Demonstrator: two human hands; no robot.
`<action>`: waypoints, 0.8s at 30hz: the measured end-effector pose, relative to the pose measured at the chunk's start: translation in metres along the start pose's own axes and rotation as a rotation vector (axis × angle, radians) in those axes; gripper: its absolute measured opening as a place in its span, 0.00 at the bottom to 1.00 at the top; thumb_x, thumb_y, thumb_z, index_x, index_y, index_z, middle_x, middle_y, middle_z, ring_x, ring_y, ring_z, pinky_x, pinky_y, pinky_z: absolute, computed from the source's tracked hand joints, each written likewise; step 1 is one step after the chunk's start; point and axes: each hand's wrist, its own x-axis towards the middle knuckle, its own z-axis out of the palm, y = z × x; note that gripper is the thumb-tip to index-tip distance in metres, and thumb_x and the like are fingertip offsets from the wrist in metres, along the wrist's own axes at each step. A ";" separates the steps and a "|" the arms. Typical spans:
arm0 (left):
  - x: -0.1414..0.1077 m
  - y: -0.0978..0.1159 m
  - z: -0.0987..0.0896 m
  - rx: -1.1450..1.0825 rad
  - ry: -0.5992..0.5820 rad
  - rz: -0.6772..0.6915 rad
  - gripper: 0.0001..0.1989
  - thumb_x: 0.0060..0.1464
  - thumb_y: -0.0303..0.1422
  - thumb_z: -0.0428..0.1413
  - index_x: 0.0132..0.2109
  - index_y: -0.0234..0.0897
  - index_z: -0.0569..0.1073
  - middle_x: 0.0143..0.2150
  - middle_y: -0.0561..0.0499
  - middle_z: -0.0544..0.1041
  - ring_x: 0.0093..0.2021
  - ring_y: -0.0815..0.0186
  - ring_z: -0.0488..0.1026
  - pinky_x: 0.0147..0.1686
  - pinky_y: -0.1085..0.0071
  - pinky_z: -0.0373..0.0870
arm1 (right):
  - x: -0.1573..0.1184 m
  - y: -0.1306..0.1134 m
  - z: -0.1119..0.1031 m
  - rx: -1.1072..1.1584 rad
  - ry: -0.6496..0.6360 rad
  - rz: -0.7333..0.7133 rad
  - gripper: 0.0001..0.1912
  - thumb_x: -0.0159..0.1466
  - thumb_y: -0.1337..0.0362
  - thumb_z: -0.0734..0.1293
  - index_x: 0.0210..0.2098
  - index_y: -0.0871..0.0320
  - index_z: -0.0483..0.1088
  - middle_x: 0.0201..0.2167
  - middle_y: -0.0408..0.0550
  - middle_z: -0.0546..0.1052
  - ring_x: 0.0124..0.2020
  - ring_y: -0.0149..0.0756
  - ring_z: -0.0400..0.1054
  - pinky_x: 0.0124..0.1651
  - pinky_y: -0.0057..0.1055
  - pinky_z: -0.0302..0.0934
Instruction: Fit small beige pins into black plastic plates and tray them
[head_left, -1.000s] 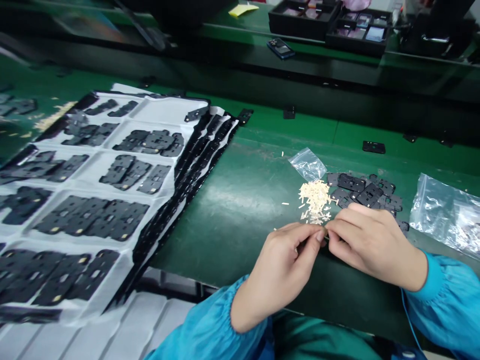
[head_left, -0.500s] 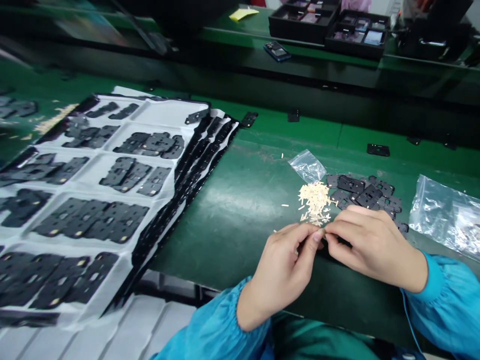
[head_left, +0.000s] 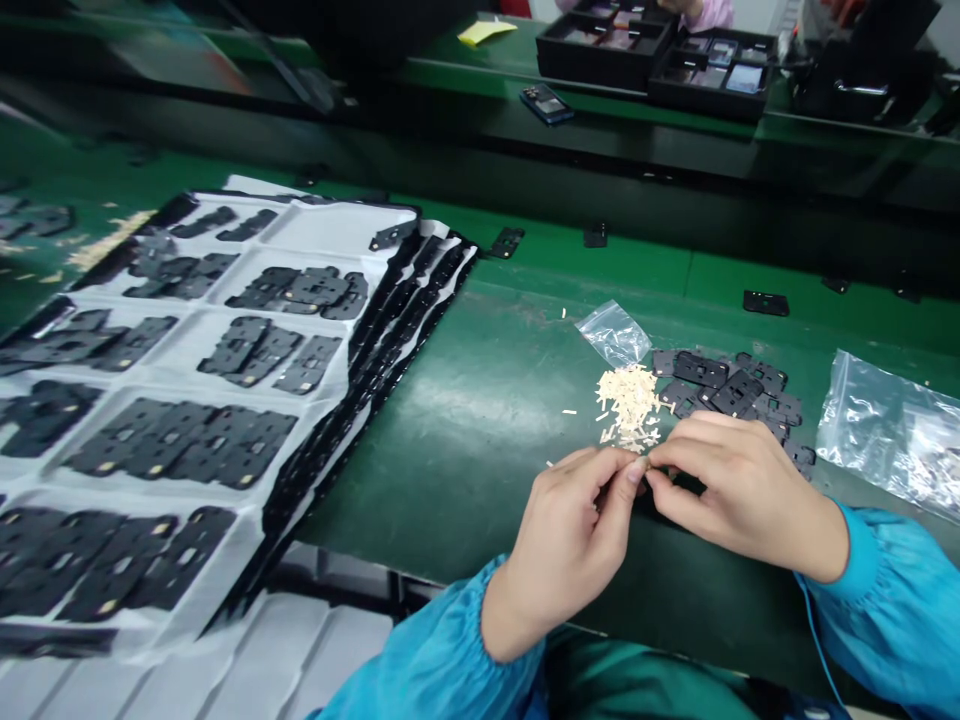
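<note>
- My left hand (head_left: 574,530) and right hand (head_left: 739,490) meet just on the near side of a loose heap of thin, cream-coloured strips (head_left: 630,398), my landmark here.
- Thumb and forefinger are pinched on each hand, tips touching or nearly so, around what looks like a tiny piece (head_left: 646,464); my fingers hide most of it, so I cannot tell its kind.
- For work this fine, I judge a light pinch best: one hand steadying, the other making only small movements, since squeezing could bend or flick away something so slight.
- Staying low beside the heap seems wise, so a dropped piece stays easy to find; my cuffs should clear the loose strips.
- Flat black plastic plates with cut-outs (head_left: 739,390) lie overlapping just right of the heap, partly behind my right hand.
- A small clear zip bag (head_left: 615,332) lies right behind the heap; a larger clear plastic bag (head_left: 892,430) lies well to its right.
- The green tabletop (head_left: 450,400) has a dull shine left of the heap; farther left sits a stack of white compartmented trays (head_left: 315,220), the top one bearing more black plates.
- Far beyond the heap, on a raised ledge, are black divided boxes (head_left: 604,65), with another person's pink sleeve (head_left: 712,14) behind.
</note>
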 end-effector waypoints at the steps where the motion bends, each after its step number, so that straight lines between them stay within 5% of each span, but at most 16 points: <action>1: 0.000 0.000 0.001 0.011 0.019 0.012 0.10 0.68 0.26 0.53 0.35 0.37 0.73 0.29 0.53 0.77 0.29 0.66 0.72 0.33 0.71 0.66 | 0.000 -0.001 0.000 -0.019 0.010 -0.001 0.15 0.72 0.64 0.63 0.32 0.60 0.78 0.26 0.46 0.74 0.29 0.37 0.65 0.35 0.35 0.57; 12: 0.002 -0.006 -0.004 -0.039 -0.001 0.099 0.08 0.69 0.24 0.51 0.39 0.37 0.72 0.32 0.53 0.76 0.31 0.68 0.71 0.35 0.72 0.66 | 0.003 0.010 0.000 0.105 0.033 0.131 0.10 0.66 0.69 0.65 0.30 0.58 0.76 0.26 0.43 0.76 0.30 0.34 0.67 0.38 0.32 0.59; 17: 0.005 -0.010 -0.017 -0.182 -0.104 0.011 0.11 0.70 0.28 0.51 0.36 0.38 0.72 0.30 0.54 0.75 0.31 0.69 0.72 0.33 0.74 0.66 | 0.004 0.022 0.000 0.011 -0.224 0.267 0.11 0.63 0.70 0.66 0.24 0.57 0.74 0.24 0.44 0.75 0.30 0.37 0.68 0.36 0.34 0.58; 19: 0.006 -0.011 -0.020 -0.218 -0.140 -0.027 0.12 0.71 0.30 0.50 0.36 0.37 0.72 0.29 0.55 0.74 0.30 0.69 0.71 0.32 0.74 0.65 | 0.004 0.024 0.000 0.016 -0.276 0.273 0.09 0.63 0.72 0.65 0.30 0.58 0.76 0.30 0.47 0.78 0.34 0.39 0.70 0.38 0.35 0.59; 22: 0.008 -0.012 -0.021 -0.247 -0.193 -0.032 0.13 0.71 0.32 0.50 0.35 0.37 0.71 0.28 0.55 0.71 0.29 0.69 0.68 0.30 0.73 0.64 | 0.007 0.023 -0.003 0.357 -0.242 0.279 0.13 0.63 0.72 0.67 0.45 0.55 0.77 0.43 0.48 0.80 0.40 0.38 0.70 0.42 0.33 0.62; 24: 0.010 -0.012 -0.021 -0.226 -0.208 -0.010 0.13 0.71 0.31 0.50 0.34 0.37 0.70 0.28 0.55 0.70 0.29 0.69 0.67 0.31 0.73 0.63 | 0.010 0.020 -0.006 0.634 -0.270 0.335 0.10 0.63 0.68 0.69 0.43 0.54 0.78 0.41 0.45 0.79 0.35 0.34 0.68 0.38 0.30 0.62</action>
